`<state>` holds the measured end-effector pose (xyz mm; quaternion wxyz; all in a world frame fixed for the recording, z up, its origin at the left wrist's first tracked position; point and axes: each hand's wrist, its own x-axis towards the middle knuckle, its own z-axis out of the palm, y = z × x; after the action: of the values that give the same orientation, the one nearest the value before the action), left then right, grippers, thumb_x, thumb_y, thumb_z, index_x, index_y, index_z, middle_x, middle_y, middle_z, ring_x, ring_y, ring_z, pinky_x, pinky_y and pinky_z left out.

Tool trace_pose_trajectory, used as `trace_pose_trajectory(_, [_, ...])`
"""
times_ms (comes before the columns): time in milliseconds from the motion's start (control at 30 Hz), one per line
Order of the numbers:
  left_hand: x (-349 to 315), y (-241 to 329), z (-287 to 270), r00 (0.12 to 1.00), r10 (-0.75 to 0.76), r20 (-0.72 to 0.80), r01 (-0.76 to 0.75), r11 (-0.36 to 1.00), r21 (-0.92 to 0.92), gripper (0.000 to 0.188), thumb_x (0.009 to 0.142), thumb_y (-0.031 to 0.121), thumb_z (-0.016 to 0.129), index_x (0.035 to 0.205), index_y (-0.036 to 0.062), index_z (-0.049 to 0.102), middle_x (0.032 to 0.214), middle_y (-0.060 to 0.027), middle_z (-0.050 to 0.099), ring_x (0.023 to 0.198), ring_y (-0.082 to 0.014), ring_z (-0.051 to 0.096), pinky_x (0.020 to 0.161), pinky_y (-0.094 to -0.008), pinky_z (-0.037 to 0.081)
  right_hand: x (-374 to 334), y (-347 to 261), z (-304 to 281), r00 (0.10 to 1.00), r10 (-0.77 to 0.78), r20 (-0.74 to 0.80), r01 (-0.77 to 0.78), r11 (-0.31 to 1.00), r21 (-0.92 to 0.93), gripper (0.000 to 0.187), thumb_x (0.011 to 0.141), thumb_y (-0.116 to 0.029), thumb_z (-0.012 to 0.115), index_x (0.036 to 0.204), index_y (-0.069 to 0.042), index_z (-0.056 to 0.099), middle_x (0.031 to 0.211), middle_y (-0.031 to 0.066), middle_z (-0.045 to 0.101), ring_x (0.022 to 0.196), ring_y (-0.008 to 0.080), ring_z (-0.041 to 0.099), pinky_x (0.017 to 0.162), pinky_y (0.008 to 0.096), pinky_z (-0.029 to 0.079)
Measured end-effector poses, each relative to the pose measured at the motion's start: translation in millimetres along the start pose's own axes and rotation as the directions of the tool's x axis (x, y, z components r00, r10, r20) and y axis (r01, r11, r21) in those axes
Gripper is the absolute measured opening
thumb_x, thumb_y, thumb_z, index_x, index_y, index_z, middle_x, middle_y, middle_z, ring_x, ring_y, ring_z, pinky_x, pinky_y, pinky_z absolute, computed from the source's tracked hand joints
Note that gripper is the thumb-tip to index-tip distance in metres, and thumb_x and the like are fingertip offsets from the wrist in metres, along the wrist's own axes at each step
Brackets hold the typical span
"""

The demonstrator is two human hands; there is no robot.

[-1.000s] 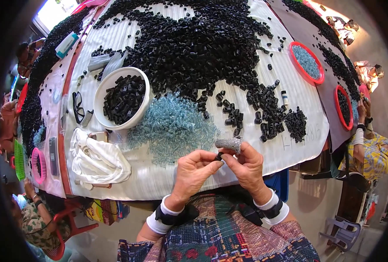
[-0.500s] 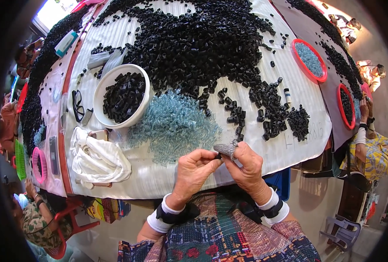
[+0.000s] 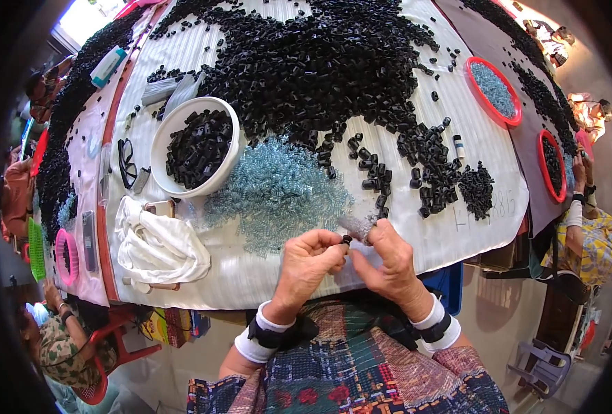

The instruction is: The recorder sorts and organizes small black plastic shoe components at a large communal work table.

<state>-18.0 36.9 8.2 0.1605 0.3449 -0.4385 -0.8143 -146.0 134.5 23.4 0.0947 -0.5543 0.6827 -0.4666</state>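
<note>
My left hand pinches a small black plastic cap between thumb and fingertips, above the table's near edge. Close against its right side is my right hand, thumb apart from the index finger. A grey knitted finger sleeve covers that index finger, slightly blurred, beside the cap. Just beyond both hands spreads a heap of clear bluish small plastic pieces. A white bowl of black parts stands to its left. Loose black parts and a pile of smaller black pieces lie to the right.
A large mound of black parts covers the far table. At left lie eyeglasses and a white cloth. A red basket of bluish pieces is at far right. Other people sit at neighbouring tables on both sides.
My right thumb has come away from the black cap, which stays in my left fingertips and now shows more. The sleeved index finger has shifted slightly. The view has moved a little.
</note>
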Motion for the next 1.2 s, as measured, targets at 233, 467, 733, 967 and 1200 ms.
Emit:
trace_pose_trajectory(233, [-1,1,-1,1.0,0.01,-0.004,-0.01,1.0,0.006,0.01,0.08,0.007,0.065,0.085,-0.0018,0.063,0.072,-0.0021,0.063,0.062,-0.0043,0.055,0.055,-0.0172,0.043,-3,0,7,0.997,-0.011,0.07,0.015,0.999,-0.05,0.04,0.064,-0.014,0.077,0.092,0.002,0.054,0.093,0.0197,0.05,0.081,0.036,0.053,0.069,0.0402,0.046])
trace_pose_trajectory(467, [-1,-2,-2,1.0,-0.004,-0.004,0.004,0.999,-0.036,0.009,0.08,0.006,0.066,0.084,-0.0015,0.064,0.072,0.0001,0.062,0.063,-0.0031,0.053,0.055,-0.0167,0.041,-1,-2,10,0.994,-0.068,0.081,0.08,0.984,-0.161,0.031,0.064,-0.009,0.074,0.084,0.001,0.053,0.079,0.0154,0.049,0.072,0.0326,0.051,0.061,0.0395,0.044])
trace_pose_trajectory(733, [0,4,-2,1.0,0.003,0.014,-0.004,0.997,0.081,0.008,0.078,0.005,0.066,0.081,-0.002,0.065,0.071,0.0004,0.062,0.063,-0.0031,0.052,0.055,-0.0171,0.041,4,-4,4,0.986,-0.125,0.11,0.147,0.964,-0.223,0.032,0.062,-0.009,0.075,0.083,0.0,0.054,0.074,0.0135,0.049,0.068,0.0316,0.051,0.058,0.0381,0.045])
trace_pose_trajectory(967, [1,3,-3,1.0,-0.023,0.021,0.021,0.998,0.061,0.009,0.078,0.005,0.066,0.082,-0.0025,0.065,0.072,-0.0013,0.063,0.064,-0.0051,0.055,0.057,-0.0182,0.044,3,2,5,0.976,-0.191,0.108,0.21,0.957,-0.201,0.028,0.062,-0.007,0.075,0.079,-0.001,0.053,0.07,0.0111,0.048,0.063,0.0292,0.05,0.055,0.0366,0.044])
trace_pose_trajectory(1200, [1,5,-7,0.996,-0.065,0.067,0.064,0.998,0.018,0.014,0.082,0.011,0.064,0.086,-0.0028,0.065,0.073,-0.0036,0.064,0.063,-0.0072,0.058,0.058,-0.0205,0.047,0,2,5,0.987,-0.137,0.088,0.148,0.981,-0.125,0.026,0.066,-0.008,0.074,0.078,-0.001,0.052,0.067,0.0107,0.046,0.06,0.0281,0.049,0.051,0.0366,0.042])
